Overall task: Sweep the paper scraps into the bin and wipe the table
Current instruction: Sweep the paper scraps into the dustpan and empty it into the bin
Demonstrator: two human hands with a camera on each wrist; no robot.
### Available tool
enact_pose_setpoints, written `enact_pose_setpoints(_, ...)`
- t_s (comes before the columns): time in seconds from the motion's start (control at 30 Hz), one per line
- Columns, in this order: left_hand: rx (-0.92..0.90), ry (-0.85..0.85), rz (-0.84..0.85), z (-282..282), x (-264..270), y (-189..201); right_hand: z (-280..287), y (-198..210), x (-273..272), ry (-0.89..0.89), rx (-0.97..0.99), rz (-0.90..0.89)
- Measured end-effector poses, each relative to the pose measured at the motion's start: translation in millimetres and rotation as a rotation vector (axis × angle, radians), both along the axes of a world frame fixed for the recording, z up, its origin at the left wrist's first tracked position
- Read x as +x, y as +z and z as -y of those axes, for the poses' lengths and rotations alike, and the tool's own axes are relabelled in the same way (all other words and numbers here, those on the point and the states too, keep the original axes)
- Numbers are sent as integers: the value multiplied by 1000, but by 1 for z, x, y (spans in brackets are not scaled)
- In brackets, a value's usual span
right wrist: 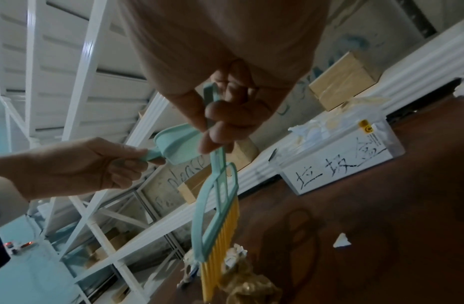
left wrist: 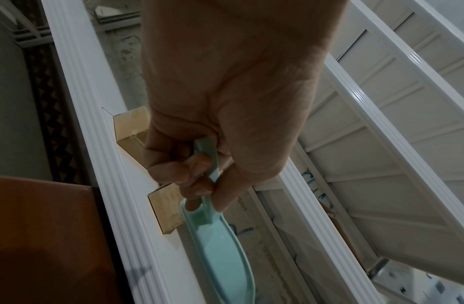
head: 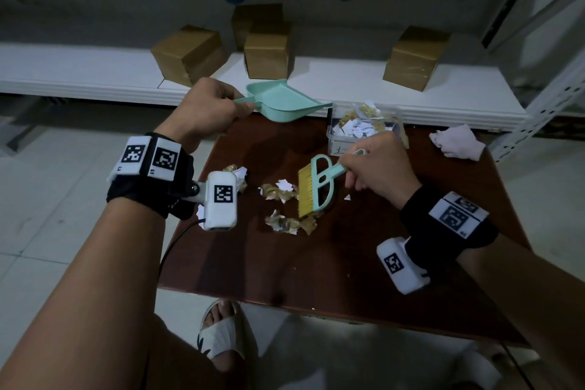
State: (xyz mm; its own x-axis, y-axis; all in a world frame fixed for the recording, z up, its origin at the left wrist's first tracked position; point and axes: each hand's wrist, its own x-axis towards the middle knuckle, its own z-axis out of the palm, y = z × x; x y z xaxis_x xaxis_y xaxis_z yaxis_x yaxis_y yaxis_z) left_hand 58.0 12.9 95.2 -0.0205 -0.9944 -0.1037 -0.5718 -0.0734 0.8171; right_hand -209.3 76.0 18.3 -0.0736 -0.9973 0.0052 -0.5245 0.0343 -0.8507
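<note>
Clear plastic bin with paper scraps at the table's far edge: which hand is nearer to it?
Right. The right hand, gripping the teal brush with yellow bristles, sits just in front of the clear plastic bin. The left hand holds the teal dustpan farther off, to the bin's left.

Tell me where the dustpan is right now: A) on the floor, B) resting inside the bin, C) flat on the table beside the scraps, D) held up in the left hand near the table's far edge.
D: the left hand grips the dustpan by its handle, lifted off the table, away from the paper scraps.
</note>
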Motion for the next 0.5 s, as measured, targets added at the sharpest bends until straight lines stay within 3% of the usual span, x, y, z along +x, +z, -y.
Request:
enact_pose_setpoints(0.13, -6, -7, -4, 1, -5, 0, 1, 7, -1, -37, -113, 58)
enact_pose_setpoints(0.27, -13, -7, -12, 1, -7, 0, 1, 2, 7, -10, -77, 198)
enact_pose_setpoints(0.5, -24, -10, -25, 1, -3, 0, -2, -15, 18, -12, -88, 170)
